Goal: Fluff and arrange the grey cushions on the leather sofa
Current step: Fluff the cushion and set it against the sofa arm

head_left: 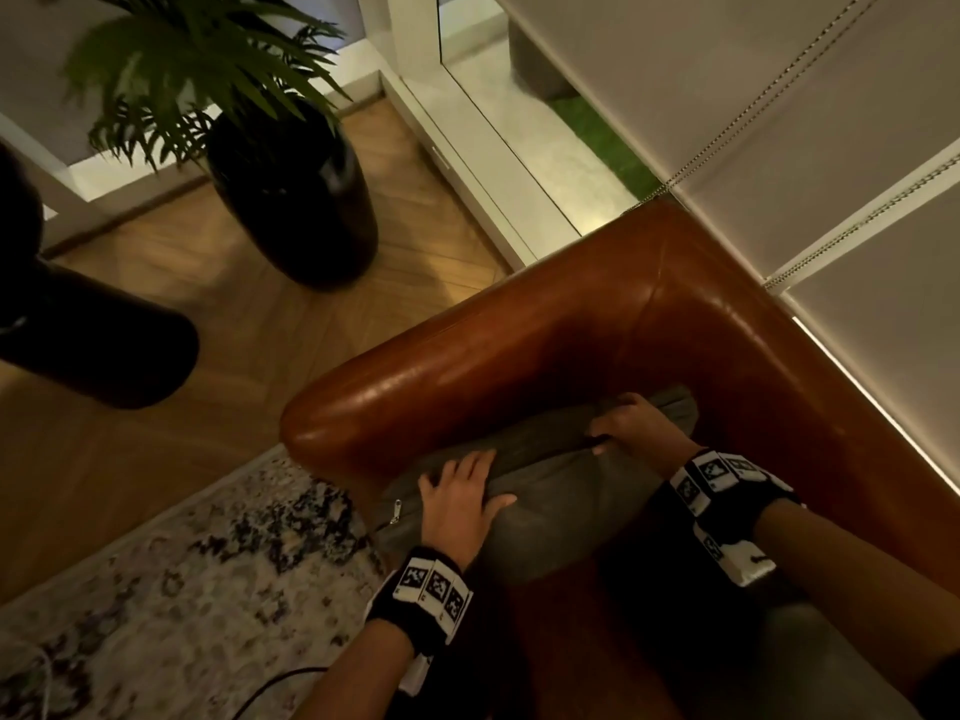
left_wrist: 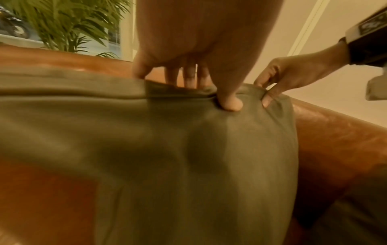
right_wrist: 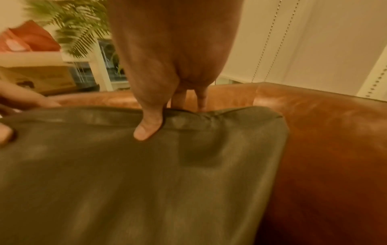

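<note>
From the head view, a soft grey fabric cushion [head_left: 545, 491] is leaning in the far-left corner of the brown leather sofa [head_left: 597, 314], its top edge running left to right. The left hand [head_left: 460, 498] is gripping that edge near the armrest, and the right hand [head_left: 634, 426] is gripping it near the back corner. In the left wrist view, the thumb is pressing the cushion's front while the fingers [left_wrist: 189, 77] are hooking behind. In the right wrist view, the thumb and fingers are pinching likewise.

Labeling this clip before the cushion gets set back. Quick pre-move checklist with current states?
1. left hand grips the grey cushion top edge, thumb in front: ok.
2. right hand pinches the top edge near the corner: ok.
3. Cushion upright against the sofa armrest: ok.
4. Zipper out of sight: not ok, showing on the left side.
5. Cushion plump: not ok, dented in the middle.
6. Second cushion arranged: cannot tell.
</note>
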Tool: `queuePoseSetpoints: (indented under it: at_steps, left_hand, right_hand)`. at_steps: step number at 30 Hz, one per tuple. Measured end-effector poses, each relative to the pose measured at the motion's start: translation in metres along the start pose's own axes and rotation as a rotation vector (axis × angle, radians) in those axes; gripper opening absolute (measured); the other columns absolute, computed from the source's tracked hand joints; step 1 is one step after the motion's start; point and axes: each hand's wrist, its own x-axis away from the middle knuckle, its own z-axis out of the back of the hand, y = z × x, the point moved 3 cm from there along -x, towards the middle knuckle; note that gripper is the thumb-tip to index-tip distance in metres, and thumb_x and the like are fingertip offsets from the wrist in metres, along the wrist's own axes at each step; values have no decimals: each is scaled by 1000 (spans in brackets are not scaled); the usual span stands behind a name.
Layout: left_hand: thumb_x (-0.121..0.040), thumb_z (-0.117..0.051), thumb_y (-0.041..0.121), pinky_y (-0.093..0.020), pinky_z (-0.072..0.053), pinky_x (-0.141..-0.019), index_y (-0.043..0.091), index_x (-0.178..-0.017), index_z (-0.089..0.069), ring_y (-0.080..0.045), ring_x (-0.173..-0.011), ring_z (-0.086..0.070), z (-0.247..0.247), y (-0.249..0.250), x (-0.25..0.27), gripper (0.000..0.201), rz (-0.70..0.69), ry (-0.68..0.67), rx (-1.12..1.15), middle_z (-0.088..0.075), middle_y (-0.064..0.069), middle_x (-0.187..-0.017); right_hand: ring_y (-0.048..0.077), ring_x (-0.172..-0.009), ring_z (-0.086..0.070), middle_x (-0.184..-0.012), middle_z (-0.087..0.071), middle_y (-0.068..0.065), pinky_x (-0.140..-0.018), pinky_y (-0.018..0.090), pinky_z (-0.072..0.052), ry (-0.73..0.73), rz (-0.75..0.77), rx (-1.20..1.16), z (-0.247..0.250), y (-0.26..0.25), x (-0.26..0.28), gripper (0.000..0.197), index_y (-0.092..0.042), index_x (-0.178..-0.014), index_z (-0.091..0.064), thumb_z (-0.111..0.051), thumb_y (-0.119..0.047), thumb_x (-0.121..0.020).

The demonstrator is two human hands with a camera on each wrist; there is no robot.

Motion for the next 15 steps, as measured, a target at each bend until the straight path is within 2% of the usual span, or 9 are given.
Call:
queuePoseSetpoints:
  at_steps: [2,3,4,5,6,8,9,12,15]
  left_hand:
    - [-86,-56,36,-43,-41,-87,23,-110,-63,-20,-105,-59,4,-2,7,28,-69,143,54,-67,5,-109]
    - [-80,-65,27,-38,-44,-76,22,-92,-67,-21,-91,-64,6,-4,9,14,-83,222,85,-70,5,-90]
    - [-73,-71,19,-34,-45,-69,22,-80,-65,-21,-80,-64,9,-5,11,9,-79,273,112,-67,6,-78]
    - [-69,-74,15,-32,-45,-64,23,-74,-63,-20,-74,-63,11,-6,12,15,-78,298,121,-64,7,-72]
    - [-68,-75,15,-32,-46,-60,23,-73,-61,-19,-72,-62,13,-7,12,17,-75,310,122,-63,8,-70]
    - [-70,-74,19,-32,-47,-58,21,-74,-61,-20,-72,-61,14,-7,14,13,-62,292,139,-63,6,-71]
    - [-70,-74,21,-31,-47,-58,20,-74,-61,-21,-72,-61,10,-6,15,14,-65,269,147,-63,5,-71]
    - [-67,-77,22,-31,-46,-55,20,-70,-57,-21,-72,-62,1,0,18,20,-64,220,110,-61,6,-71]
    - [-82,-63,24,-36,-44,-71,17,-85,-61,-23,-91,-57,3,-4,14,8,-21,192,151,-64,1,-89]
  right_hand:
    - [18,-112,-61,-119,-68,4,-108,42,-25,124,17,-69,-3,-4,7,34,-17,-116,-64,-49,-35,-92]
    - [18,-96,-69,-100,-74,5,-102,48,-34,261,59,-71,0,-7,10,29,-15,-101,-70,-53,-34,-86]
    - [17,-79,-72,-83,-75,2,-92,52,-43,366,89,-60,4,-10,14,23,-17,-85,-71,-58,-34,-78]
    - [15,-69,-72,-73,-74,-2,-83,52,-48,459,98,-56,9,-10,18,18,-19,-77,-70,-62,-35,-72]
    - [14,-69,-71,-73,-73,-3,-80,52,-50,496,91,-65,13,-6,19,18,-20,-75,-70,-64,-36,-69]
    - [18,-77,-72,-81,-74,0,-82,53,-49,448,66,-95,18,1,22,22,-19,-81,-71,-65,-36,-69]
    - [20,-76,-72,-79,-73,2,-80,52,-50,439,61,-72,18,3,23,18,-18,-80,-70,-65,-32,-69]
    - [19,-56,-66,-59,-64,0,-71,46,-52,483,83,13,18,-1,28,6,-18,-68,-58,-64,-19,-69]
    - [16,-60,-67,-63,-65,-3,-76,42,-53,511,65,32,23,-4,34,13,-20,-71,-59,-50,-26,-79]
